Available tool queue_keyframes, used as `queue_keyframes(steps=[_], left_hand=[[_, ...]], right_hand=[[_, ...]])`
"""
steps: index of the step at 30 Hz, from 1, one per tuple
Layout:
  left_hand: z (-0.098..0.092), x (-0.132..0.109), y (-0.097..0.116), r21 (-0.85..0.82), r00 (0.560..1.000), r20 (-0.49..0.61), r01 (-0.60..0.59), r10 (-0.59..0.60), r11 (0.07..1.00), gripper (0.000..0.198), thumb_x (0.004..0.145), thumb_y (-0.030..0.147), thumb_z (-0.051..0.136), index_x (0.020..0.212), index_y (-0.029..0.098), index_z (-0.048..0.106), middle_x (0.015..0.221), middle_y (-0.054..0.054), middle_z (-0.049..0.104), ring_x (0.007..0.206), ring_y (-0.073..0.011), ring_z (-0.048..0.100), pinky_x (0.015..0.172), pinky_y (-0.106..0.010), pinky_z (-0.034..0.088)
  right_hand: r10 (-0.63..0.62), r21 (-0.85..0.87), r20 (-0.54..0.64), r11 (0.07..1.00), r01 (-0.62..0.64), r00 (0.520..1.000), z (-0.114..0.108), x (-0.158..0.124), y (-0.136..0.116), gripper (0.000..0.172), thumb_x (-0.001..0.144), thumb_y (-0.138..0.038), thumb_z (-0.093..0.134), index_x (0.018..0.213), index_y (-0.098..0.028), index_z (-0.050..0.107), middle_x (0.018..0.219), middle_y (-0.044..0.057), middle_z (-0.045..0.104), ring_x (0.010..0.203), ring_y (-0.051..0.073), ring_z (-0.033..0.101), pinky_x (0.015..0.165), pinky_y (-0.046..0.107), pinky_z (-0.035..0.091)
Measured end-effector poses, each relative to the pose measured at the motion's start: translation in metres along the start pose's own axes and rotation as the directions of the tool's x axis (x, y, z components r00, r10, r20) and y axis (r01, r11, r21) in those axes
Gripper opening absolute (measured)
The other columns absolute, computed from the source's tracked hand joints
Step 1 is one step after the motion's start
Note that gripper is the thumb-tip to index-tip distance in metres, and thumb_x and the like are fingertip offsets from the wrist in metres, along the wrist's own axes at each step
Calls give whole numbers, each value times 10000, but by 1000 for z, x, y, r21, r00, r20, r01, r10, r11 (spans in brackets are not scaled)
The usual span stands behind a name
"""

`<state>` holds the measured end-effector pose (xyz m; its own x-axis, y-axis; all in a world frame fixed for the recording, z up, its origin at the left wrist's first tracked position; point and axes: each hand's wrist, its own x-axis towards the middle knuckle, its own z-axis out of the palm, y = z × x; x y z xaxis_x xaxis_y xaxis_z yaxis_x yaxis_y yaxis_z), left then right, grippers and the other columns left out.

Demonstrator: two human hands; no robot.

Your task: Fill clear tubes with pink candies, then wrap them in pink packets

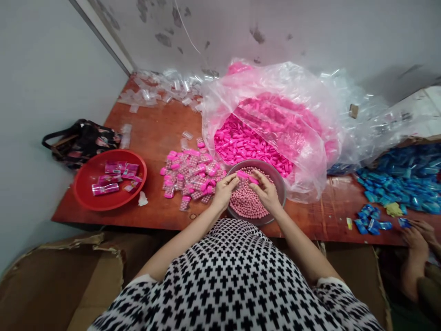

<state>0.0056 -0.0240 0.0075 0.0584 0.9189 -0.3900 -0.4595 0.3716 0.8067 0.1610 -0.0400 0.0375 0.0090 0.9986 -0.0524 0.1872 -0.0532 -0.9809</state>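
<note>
Pink case (245,175), half hidden between left hand (224,189) and right hand (267,193)

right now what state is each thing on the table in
left hand, pinching one end of the pink piece over the bowl
right hand, pinching its other end
bowl, nearly full of pink beads
plastic bag, open, pink caps inside
red tray, holds a few packed boxes

Pink caps (248,140), red tray (86,195), blue packets (406,179), perhaps pinkish beads (246,204).
</note>
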Motion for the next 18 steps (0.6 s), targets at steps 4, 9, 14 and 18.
queue_keyframes(steps=[4,9,14,18], left_hand=[[-1,-1,1,96,998,45,-54,50,994,380,648,387,739,971,187,730,1009,-56,725,872,-196,661,836,-355,513],[-7,1,6,367,964,160,-257,211,894,310,712,373,691,959,191,740,1081,-68,708,1062,-248,627,1006,-430,427],[-8,1,9,404,950,182,-308,254,862,308,770,385,633,997,202,729,1095,-69,703,1033,-240,639,963,-418,459],[-5,-1,9,469,898,295,-433,326,770,210,780,343,633,924,238,745,992,-48,726,990,-219,630,966,-399,447]], right_hand=[[195,419,-26,893,-167,980,3,9,1,312,658,-383,747,902,-238,617,871,1,668,718,133,629,676,286,550],[274,562,36,789,-246,961,0,17,-2,441,559,-518,790,828,-232,589,711,-19,632,573,112,578,539,243,510],[289,535,120,787,-307,950,-5,16,-1,470,601,-625,721,857,-242,627,812,10,669,674,149,630,627,296,556],[334,446,238,797,-408,912,-2,15,-1,377,629,-531,734,832,-230,632,862,17,688,812,174,645,729,336,558]])
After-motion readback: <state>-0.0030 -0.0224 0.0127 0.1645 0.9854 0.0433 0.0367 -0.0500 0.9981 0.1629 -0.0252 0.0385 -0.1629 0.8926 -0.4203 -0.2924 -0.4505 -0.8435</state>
